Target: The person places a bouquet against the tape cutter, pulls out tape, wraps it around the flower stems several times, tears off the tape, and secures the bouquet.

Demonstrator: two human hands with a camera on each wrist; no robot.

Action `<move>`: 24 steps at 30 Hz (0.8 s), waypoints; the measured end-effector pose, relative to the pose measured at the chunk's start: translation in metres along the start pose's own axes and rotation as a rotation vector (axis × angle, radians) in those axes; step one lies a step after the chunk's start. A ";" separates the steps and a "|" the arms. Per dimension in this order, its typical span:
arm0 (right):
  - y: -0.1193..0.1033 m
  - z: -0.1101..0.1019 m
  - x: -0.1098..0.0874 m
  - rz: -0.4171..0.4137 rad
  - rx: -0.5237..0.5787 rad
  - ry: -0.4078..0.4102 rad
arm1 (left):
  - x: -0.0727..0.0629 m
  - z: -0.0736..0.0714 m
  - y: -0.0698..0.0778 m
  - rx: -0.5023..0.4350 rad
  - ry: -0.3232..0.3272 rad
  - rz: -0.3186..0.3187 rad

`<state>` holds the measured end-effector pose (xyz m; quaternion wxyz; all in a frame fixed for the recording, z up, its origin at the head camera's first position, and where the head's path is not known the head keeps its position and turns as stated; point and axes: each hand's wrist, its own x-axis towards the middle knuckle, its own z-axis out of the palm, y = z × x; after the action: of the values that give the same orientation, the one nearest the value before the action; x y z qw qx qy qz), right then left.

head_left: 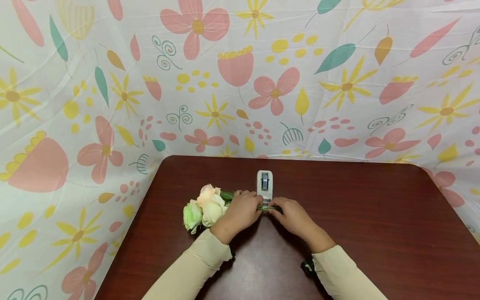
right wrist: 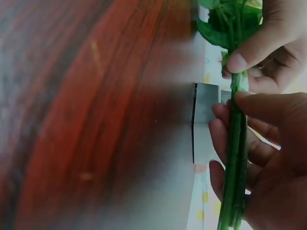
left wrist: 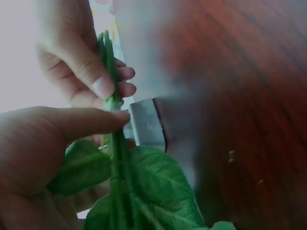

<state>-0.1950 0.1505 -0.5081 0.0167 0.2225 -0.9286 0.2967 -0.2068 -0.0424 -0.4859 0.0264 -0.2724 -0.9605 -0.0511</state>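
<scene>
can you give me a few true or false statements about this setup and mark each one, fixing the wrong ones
1. The left hand and the right hand both hold the stems. True.
2. The flowers are to the left of the left hand. True.
3. The right hand is nearer the flowers than the left hand. False: the left hand is nearer.
4. The tape dispenser sits on the table, on the far side of the stems. True.
5. The tape dispenser is bright red. False: it is whitish.
</scene>
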 end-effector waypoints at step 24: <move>-0.001 0.001 0.005 0.030 0.004 0.041 | 0.005 -0.012 -0.001 -0.073 -0.101 -0.050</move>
<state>-0.1985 0.1472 -0.5073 0.0307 0.2026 -0.9306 0.3033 -0.2110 -0.0419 -0.4738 -0.0333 -0.2515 -0.9645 -0.0730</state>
